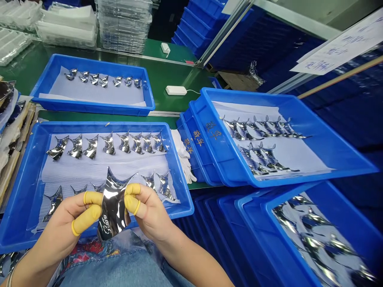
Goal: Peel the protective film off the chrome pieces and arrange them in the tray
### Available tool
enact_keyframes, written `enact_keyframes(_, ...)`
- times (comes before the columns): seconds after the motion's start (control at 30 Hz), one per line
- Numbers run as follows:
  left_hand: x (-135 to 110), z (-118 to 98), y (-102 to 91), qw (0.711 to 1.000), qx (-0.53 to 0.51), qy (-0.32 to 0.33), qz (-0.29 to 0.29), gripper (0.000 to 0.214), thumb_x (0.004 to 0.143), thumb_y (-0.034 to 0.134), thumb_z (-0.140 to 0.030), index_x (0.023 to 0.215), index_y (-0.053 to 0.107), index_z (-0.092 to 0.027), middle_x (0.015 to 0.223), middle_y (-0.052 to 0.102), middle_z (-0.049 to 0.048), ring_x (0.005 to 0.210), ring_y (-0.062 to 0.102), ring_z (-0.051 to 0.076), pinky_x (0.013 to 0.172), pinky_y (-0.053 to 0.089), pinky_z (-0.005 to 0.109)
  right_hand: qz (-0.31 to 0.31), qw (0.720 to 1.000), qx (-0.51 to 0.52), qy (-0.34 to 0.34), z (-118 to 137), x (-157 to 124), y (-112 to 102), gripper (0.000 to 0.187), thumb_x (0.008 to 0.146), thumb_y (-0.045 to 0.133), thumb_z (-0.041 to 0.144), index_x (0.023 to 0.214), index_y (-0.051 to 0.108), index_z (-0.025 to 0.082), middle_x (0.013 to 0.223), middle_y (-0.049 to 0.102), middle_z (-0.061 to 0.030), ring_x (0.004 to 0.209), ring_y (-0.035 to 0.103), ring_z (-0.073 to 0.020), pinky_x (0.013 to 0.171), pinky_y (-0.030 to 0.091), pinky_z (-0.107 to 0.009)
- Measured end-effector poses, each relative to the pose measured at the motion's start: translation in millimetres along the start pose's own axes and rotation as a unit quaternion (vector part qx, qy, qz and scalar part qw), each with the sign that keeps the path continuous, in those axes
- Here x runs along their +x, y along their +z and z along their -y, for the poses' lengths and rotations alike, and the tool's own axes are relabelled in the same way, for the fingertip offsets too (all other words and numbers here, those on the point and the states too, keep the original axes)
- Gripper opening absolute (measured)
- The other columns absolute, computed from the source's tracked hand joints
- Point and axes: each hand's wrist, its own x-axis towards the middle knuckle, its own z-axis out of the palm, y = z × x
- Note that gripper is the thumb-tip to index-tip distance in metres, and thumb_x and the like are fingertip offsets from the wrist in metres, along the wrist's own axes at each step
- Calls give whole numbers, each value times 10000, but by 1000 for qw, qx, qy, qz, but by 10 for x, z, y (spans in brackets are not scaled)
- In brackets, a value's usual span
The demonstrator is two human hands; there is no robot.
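Note:
Between my two hands is a shiny, curved chrome piece (pixel 115 205) with pointed corners and raised script lettering near its lower left. My left hand (pixel 79 215) pinches its left edge between thumb and forefinger. On the opposite edge, my right hand (pixel 145 207) grips it the same way. Yellow finger cots cover the thumbs and forefingers of both hands. Below and behind the piece lies a blue tray (pixel 179 171) lined with white paper. Similar chrome pieces (pixel 90 146) stand in two rows there, the near row partly hidden by my hands.
Behind stands another blue tray (pixel 92 104) with a row of small chrome parts. Stacked blue trays (pixel 227 159) at right hold more pieces, and a lower blue tray (pixel 269 223) does too. White gloves (pixel 184 159) lie between trays. Clear plastic trays (pixel 124 28) are stacked at the back.

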Motion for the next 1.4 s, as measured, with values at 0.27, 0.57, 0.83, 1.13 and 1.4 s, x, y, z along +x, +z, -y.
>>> enact_keyframes(0.27,63,50,38,994,-94,-57,-12,202,752,842,-412,879,836,-255,675,747,8,625,616,102,614,507,146,-7,999,27,41,103,3,73,370,627,905,470,745,724,170,628,617,42,555,493,-62,562,403,-199)
enact_keyframes(0.57,91,76,6,995,-94,-41,-17,194,745,837,-433,856,832,-273,672,762,17,667,693,169,796,579,296,22,999,2,36,92,12,78,367,691,853,516,828,757,189,688,653,25,599,540,-84,599,444,-226)
enact_keyframes(0.83,-94,-13,-28,978,160,123,-56,91,829,753,-246,878,782,-317,760,768,-27,660,691,162,663,585,253,44,990,-124,-41,77,57,-35,306,787,784,496,804,692,204,697,642,26,625,591,-116,690,514,-299)
enact_keyframes(1.13,-167,-132,105,826,433,360,-31,129,828,678,-137,850,749,-242,629,681,-7,548,620,145,565,537,250,60,953,-264,-135,45,81,-98,245,845,743,438,827,702,198,933,729,-54,924,673,-180,943,517,-376)
enact_keyframes(1.4,-223,-55,106,959,202,166,-110,149,704,858,-279,824,829,-363,670,767,-8,571,688,205,557,578,261,75,966,-223,-107,73,49,-123,297,849,715,497,787,692,208,788,691,-22,765,631,-150,818,525,-339)
